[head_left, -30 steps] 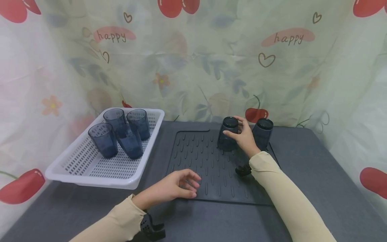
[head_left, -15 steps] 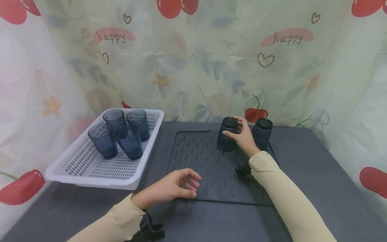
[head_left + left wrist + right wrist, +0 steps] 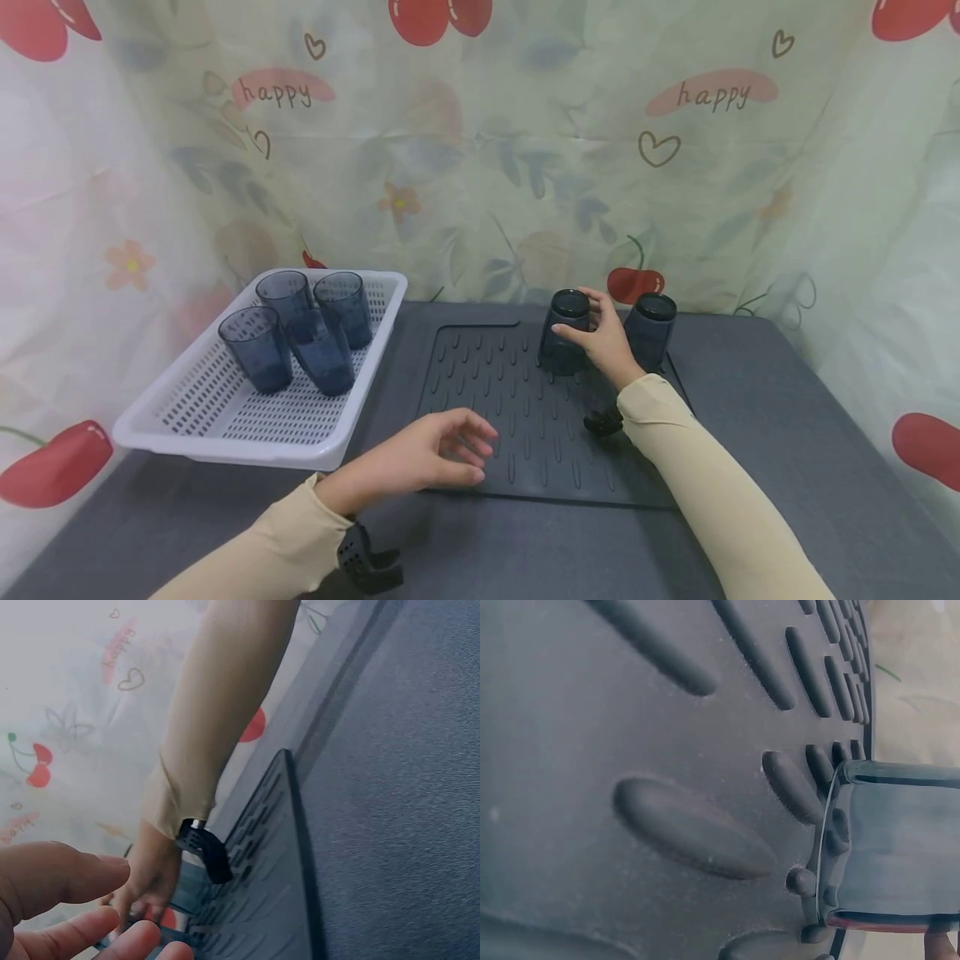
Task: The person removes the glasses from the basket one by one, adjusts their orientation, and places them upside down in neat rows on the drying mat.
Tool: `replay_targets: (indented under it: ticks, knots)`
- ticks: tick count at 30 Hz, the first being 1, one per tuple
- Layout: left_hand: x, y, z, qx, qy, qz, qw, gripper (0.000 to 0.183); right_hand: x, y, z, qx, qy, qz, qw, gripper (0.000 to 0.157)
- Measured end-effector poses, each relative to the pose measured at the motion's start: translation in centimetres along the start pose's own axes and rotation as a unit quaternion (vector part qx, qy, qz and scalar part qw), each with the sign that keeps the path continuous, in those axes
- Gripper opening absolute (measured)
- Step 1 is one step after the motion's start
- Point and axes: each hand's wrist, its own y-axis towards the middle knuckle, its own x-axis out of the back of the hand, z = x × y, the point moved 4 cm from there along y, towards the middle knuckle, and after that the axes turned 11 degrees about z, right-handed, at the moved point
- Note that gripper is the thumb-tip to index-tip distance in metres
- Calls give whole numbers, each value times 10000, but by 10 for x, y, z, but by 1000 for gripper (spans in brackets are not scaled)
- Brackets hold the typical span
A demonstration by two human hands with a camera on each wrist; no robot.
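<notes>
My right hand (image 3: 604, 337) grips a blue-grey drinking glass (image 3: 564, 346), which stands upside down on the dark ribbed drying mat (image 3: 480, 400). In the right wrist view the rim of this glass (image 3: 900, 847) meets the mat's raised ribs. Just right of the hand, a second upside-down glass (image 3: 651, 333) sits on the mat. My left hand (image 3: 431, 450) hovers over the mat's front left edge, fingers loosely bent around nothing. Its thumb and fingertips show at the lower left of the left wrist view.
A white perforated plastic basket (image 3: 367, 392) stands on the left of the dark table (image 3: 795, 433), holding several upright or leaning blue-grey glasses (image 3: 258, 350). A patterned curtain (image 3: 480, 167) closes off the back and both sides.
My left hand has shifted slightly up and to the left. The right hand and the glass in its grip have stayed in place.
</notes>
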Motion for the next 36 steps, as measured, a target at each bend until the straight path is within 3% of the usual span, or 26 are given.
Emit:
replay_targets:
  ticks: [17, 27, 36]
  knots:
    - [28, -22, -30, -322, 354, -530, 9974, 43, -1, -2, 1, 31, -156, -14, 9999, 77]
    - [46, -39, -46, -461, 514, -916, 9934, 44, 6, 16, -29, 36, -178, -82, 9998, 81]
    - [72, -59, -60, -312, 716, -1551, 9848, 44, 7, 17, -33, 101, -296, -165, 9994, 81]
